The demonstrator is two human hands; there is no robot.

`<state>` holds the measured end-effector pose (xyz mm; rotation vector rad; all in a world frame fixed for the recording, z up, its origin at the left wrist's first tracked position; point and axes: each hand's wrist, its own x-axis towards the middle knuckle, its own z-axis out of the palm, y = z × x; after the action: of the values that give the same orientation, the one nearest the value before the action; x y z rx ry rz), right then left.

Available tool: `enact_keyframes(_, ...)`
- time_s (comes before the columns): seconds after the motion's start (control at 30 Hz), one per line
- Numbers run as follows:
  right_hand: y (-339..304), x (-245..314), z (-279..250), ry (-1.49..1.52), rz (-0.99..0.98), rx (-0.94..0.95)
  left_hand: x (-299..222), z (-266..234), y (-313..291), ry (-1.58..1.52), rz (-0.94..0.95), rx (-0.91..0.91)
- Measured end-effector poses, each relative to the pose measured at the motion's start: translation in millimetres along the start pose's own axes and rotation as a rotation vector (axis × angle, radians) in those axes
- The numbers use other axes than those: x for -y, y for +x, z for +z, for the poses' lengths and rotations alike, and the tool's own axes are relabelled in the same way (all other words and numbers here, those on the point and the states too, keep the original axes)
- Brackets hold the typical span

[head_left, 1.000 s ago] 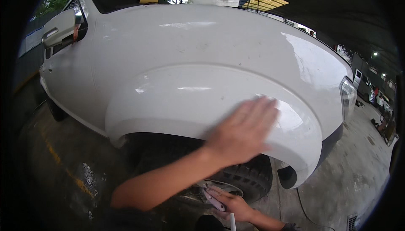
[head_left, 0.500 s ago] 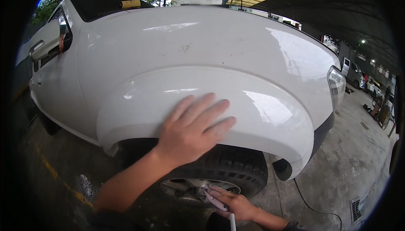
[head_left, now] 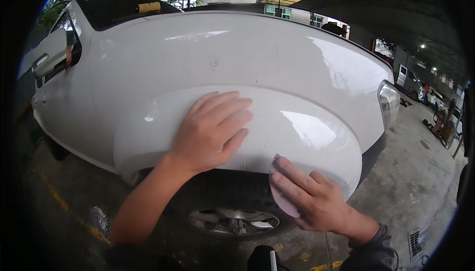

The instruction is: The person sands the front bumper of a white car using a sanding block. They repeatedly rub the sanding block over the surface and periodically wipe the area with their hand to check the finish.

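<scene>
My left hand (head_left: 213,130) lies flat on the white fender flare (head_left: 316,147) over the front wheel, fingers slightly spread and holding nothing. To its right, my right hand (head_left: 316,197) grips a thin, pale pink sanding disc (head_left: 283,199) near the lower edge of the flare. The disc is tilted on edge under the fingers; whether it touches the paint I cannot tell. Dust whitens the right fingers. Dark scratch marks (head_left: 242,166) show on the flare's lower lip between the hands. Small dark specks mark the fender panel (head_left: 237,48) above.
Below the flare sits the tyre with its alloy wheel (head_left: 232,220). A headlight (head_left: 389,100) is at the right, a side mirror (head_left: 52,53) at the left. A yellow roll (head_left: 149,7) rests near the windscreen. A black object with a white rod (head_left: 272,260) stands low in front.
My right hand has risen with the disc from in front of the wheel to the flare's lower edge. My left hand has slid up and left across the flare.
</scene>
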<state>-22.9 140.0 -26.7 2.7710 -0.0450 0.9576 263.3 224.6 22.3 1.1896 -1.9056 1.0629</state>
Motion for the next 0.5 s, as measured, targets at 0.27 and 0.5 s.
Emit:
enact_keyframes(0.27,28.9,6.0,1.1,-0.259,0.069,0.122,5.1,1.4,4.0,0.030,-0.045,0.055)
enact_keyframes(0.5,29.2,13.2,1.6,-0.283,0.105,0.198,4.2,4.8,0.2,0.035,-0.054,0.029)
